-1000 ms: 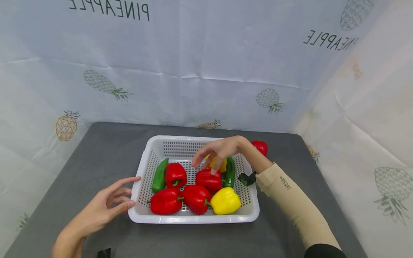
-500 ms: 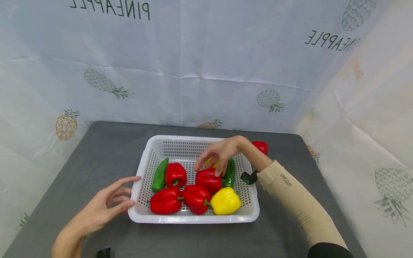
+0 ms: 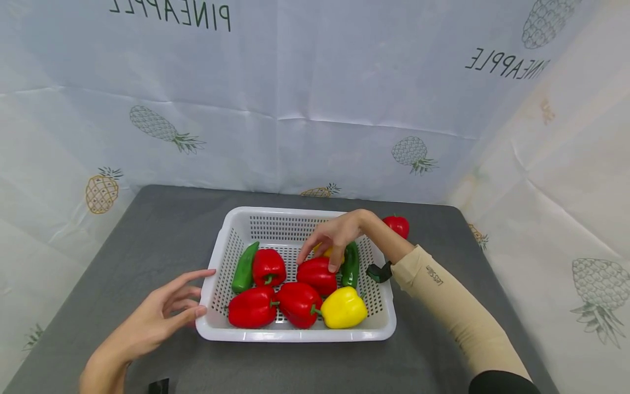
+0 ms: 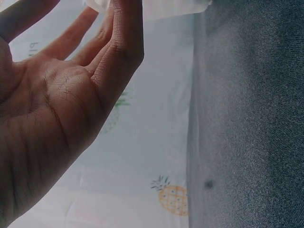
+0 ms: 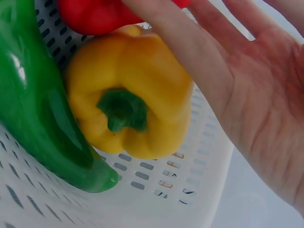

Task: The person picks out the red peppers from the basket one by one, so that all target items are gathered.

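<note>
A white perforated plastic basket (image 3: 295,335) holds several peppers. My right hand (image 3: 337,231) reaches in from above and grips a red bell pepper (image 3: 314,275), thumb on its right side and fingers at its left. Behind that pepper a yellow bell pepper (image 5: 156,90) lies partly hidden by the hand in the head view; its green stem shows in the right wrist view. A long green pepper (image 3: 350,264) lies to the right of the gripped one. My left hand (image 3: 159,309) rests its fingertips at the basket's left rim, fingers spread and lightly bent.
Inside the basket also lie another long green pepper (image 3: 244,268), red bell peppers (image 3: 252,307) and a front yellow bell pepper (image 3: 344,308). Outside, behind the right forearm, sits a red pepper (image 3: 396,225) on the grey table (image 3: 167,230). A pineapple-print curtain (image 3: 315,71) hangs behind.
My right hand has lowered onto the red bell pepper and closed its thumb and fingers about it. That pepper has shifted slightly left. The left hand stays at the basket's rim.
</note>
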`<state>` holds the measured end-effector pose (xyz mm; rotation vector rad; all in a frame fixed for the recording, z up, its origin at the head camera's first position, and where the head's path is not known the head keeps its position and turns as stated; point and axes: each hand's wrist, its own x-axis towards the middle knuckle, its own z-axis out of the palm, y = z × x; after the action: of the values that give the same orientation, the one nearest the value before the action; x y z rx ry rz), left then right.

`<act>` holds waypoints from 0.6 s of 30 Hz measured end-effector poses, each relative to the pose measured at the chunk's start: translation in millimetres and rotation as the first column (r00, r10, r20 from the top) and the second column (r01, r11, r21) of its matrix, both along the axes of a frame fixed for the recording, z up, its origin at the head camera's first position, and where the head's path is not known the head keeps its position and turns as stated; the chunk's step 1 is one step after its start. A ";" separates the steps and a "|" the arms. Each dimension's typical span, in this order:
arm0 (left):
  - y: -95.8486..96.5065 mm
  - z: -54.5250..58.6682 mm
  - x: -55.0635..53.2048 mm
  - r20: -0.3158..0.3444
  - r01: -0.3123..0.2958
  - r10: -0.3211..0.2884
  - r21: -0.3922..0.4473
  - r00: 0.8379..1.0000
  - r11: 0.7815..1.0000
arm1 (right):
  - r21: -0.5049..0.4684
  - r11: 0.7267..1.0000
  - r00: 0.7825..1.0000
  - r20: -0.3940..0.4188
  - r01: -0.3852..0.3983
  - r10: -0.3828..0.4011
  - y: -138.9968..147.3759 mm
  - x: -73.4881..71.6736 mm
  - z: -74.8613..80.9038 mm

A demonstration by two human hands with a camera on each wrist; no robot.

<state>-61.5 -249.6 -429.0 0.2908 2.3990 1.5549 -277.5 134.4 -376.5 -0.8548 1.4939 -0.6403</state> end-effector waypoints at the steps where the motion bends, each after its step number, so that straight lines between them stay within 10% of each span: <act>1: 0.0 -0.4 -0.1 -0.002 0.002 -0.002 -0.002 1.000 1.000 | -0.002 1.000 1.000 -0.003 -0.001 0.001 0.0 0.1 0.0; 18: -0.2 -3.2 0.5 -0.008 0.008 -0.008 0.012 1.000 1.000 | -0.044 0.996 0.988 -0.138 -0.073 0.066 -6.7 4.2 2.0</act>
<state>-61.0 -249.8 -432.3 0.3090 2.3930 1.5677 -273.3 127.7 -374.6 -1.0013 1.5688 -0.5784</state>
